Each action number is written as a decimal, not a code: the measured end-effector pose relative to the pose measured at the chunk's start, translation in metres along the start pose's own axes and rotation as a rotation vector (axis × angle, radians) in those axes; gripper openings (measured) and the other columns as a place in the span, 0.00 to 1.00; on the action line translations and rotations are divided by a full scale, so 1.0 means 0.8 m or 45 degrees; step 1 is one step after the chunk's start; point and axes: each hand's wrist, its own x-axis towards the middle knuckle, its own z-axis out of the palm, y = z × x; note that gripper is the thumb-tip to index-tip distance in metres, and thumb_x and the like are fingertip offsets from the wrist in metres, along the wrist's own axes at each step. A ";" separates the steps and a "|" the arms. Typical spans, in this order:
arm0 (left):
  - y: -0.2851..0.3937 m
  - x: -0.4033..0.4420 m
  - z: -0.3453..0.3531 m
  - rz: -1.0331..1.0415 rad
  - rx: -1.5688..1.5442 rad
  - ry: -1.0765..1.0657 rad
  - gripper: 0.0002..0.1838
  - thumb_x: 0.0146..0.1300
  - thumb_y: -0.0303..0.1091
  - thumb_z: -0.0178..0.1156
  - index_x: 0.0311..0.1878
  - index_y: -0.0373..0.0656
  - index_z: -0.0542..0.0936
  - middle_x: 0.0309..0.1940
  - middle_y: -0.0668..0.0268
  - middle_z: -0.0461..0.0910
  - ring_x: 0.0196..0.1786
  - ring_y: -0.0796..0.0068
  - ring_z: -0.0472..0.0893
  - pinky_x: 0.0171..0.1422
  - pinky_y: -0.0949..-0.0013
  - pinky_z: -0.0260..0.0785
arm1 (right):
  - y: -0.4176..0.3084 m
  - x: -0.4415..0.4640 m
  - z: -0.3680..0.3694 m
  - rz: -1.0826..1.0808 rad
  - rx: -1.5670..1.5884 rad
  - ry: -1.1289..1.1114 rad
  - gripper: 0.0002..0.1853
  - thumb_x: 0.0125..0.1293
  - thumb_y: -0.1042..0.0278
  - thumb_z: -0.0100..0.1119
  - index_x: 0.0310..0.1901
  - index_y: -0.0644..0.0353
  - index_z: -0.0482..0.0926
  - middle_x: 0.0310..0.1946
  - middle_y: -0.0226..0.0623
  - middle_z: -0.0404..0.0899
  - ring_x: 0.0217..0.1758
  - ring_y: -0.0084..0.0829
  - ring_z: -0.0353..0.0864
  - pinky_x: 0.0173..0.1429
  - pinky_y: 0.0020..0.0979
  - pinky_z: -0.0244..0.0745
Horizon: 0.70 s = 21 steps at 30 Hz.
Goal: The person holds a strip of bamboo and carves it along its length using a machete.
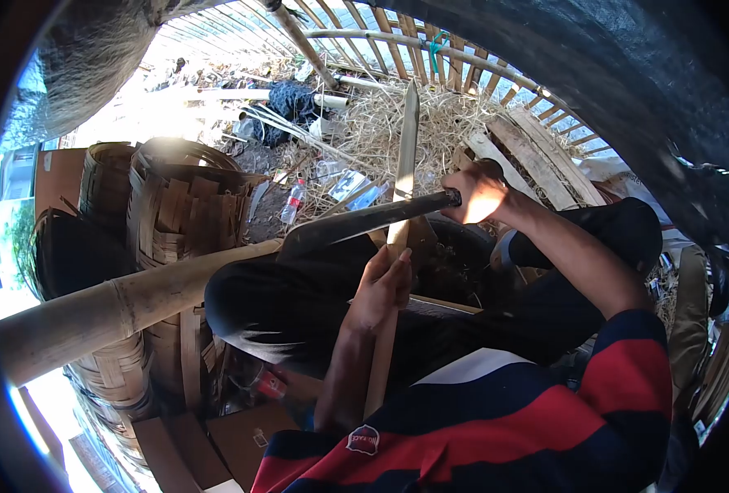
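My left hand [382,287] is closed around a long, flat bamboo strip [409,148], which stands lengthwise in front of me with its pointed end away from me and its lower end by my shirt. In my right hand [477,194] is the dark handle of a machete [340,223]. Its wide blade points left and crosses the strip just beyond my left hand. Whether the edge bites into the strip, I cannot tell. The blade's tip lies close to a thick bamboo pole [118,302] near my knee.
Woven bamboo baskets [188,193] stand stacked at the left, above cardboard boxes [253,440]. Ahead lie dry shavings [455,111], a plastic bottle [294,201] and a dark tangled bundle [292,100]. Wooden planks [537,160] rest at the right, before a slatted bamboo fence [397,53].
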 end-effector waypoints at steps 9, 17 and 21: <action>-0.003 -0.023 -0.006 -0.091 -0.006 -0.085 0.07 0.74 0.39 0.51 0.41 0.49 0.68 0.18 0.78 0.61 0.16 0.88 0.59 0.18 0.78 0.50 | 0.100 0.003 -0.030 0.541 -0.093 0.065 0.15 0.54 0.53 0.63 0.31 0.58 0.83 0.19 0.39 0.80 0.23 0.34 0.81 0.30 0.39 0.75; 0.000 -0.004 -0.003 -0.115 -0.171 -0.185 0.09 0.76 0.42 0.48 0.40 0.49 0.67 0.18 0.78 0.56 0.15 0.89 0.55 0.17 0.79 0.46 | -0.064 -0.017 -0.012 -0.188 -0.071 0.107 0.13 0.42 0.58 0.66 0.17 0.55 0.73 0.12 0.40 0.74 0.18 0.45 0.79 0.24 0.43 0.73; -0.005 -0.002 -0.011 -0.119 -0.425 -0.329 0.13 0.77 0.45 0.41 0.40 0.49 0.67 0.17 0.77 0.55 0.14 0.89 0.52 0.14 0.80 0.43 | -0.074 -0.019 -0.014 -0.154 0.052 0.054 0.12 0.43 0.59 0.66 0.18 0.55 0.74 0.12 0.40 0.73 0.18 0.45 0.78 0.23 0.43 0.71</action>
